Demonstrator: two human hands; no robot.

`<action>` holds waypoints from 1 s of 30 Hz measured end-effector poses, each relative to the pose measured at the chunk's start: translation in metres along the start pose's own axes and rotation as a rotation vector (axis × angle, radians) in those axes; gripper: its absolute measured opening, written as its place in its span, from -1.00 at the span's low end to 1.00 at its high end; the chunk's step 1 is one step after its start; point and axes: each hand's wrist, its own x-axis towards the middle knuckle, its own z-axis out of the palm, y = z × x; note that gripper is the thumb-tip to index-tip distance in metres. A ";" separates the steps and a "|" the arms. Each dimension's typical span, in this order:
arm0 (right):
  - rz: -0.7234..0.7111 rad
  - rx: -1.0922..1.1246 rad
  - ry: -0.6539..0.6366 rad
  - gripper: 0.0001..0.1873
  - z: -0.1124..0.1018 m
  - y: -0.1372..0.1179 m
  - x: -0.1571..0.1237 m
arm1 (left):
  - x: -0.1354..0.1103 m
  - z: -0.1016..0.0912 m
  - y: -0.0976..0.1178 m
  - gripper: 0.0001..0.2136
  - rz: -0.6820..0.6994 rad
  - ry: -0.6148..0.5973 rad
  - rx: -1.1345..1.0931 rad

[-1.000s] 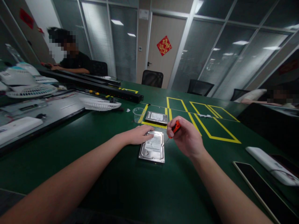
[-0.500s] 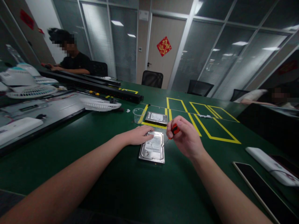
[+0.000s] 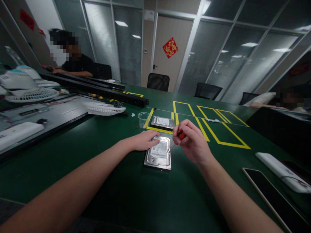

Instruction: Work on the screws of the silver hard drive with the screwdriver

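The hard drive (image 3: 158,154) lies flat and label up on the green bench (image 3: 102,152). On its near side the surface is bare, crossed only by the person's two forearms. To the left of the drive the green runs open as far as the dark rim of a grey panel (image 3: 48,118). To the right it runs open as far as a dark-screened tablet (image 3: 272,194) and a white oblong device (image 3: 282,173), both well apart from the drive.

The left hand (image 3: 144,140) lies palm down, its fingers stretched out and loosely together, the tips resting on the drive's far left corner. The right hand (image 3: 194,144) hangs just beside the drive's far right corner. Its fingers are curled closed round the red handle of a small screwdriver (image 3: 180,134). The thin shaft slants down toward the drive's far right edge, but whether the tip touches cannot be told.

Beyond the drive a second hard drive (image 3: 162,122) lies across a yellow tape line (image 3: 159,130), with a clear plastic cup (image 3: 143,119) just to its left. More yellow tape rectangles (image 3: 218,129) lie beyond the drive to the right. Beyond the drive to the left sits a white fan grille (image 3: 103,108), with a long black power strip (image 3: 109,92) behind it. Farther off on that side a co-worker (image 3: 77,64) sits at the bench.
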 end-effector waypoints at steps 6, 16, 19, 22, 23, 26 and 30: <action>-0.028 0.000 -0.022 -0.83 0.000 0.000 0.001 | 0.000 0.000 0.000 -0.61 -0.004 0.002 -0.004; 0.007 0.075 0.013 -0.61 0.000 -0.003 0.004 | 0.000 0.000 -0.001 -0.56 -0.012 -0.012 0.009; 0.002 0.085 -0.027 -0.66 -0.001 -0.002 0.003 | 0.001 0.001 -0.003 -0.57 -0.001 -0.008 0.008; -0.010 0.080 -0.043 -0.68 -0.001 -0.001 0.002 | 0.001 0.002 -0.003 -0.60 0.013 0.001 0.009; -0.013 0.080 -0.047 -0.69 -0.001 -0.001 0.002 | 0.001 0.002 -0.003 -0.60 0.013 0.003 0.010; -0.024 0.081 -0.054 -0.70 -0.002 -0.001 0.002 | 0.001 0.002 -0.003 -0.60 0.004 0.002 0.010; -0.045 0.072 -0.054 -0.72 -0.002 0.000 0.002 | 0.000 0.001 -0.002 -0.59 0.001 -0.007 0.012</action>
